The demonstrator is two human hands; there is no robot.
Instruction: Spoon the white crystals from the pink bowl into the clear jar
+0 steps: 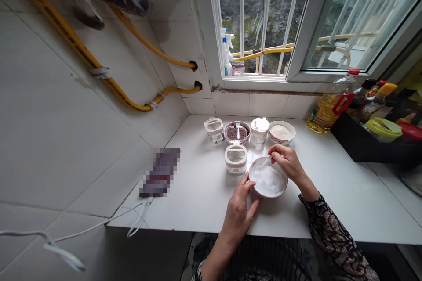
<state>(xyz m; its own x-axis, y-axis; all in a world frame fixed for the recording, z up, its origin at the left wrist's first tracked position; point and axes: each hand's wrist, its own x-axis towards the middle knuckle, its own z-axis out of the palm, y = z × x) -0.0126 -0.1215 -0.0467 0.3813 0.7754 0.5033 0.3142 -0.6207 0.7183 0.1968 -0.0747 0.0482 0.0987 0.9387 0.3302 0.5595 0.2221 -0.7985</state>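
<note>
Sleeve (336,239): black lace on the right forearm, closest to the camera, with the bare left forearm (224,250) on the other side.
Left hand (236,217): wide grip, fingers around the outside of the white bowl (276,194); it seems to keep the bowl from sliding.
Right hand (287,162): narrow pinch on the handle of a white spoon (263,163), the spoon head goes down inside the bowl.
Bowl place: on the white countertop (204,197), between both hands, near the front edge, so both hands reach it easily.
Bowl contents: white substance (269,181); powder or cream, I cannot tell.
Behind: two clear containers (213,129), a bowl of dark red grains (236,134), a white jar (260,129) and a bowl of pale powder (281,131), grouped close, probably to be within reach.
Right side: bottle of yellow oil (325,114), standing apart near the window.
</note>
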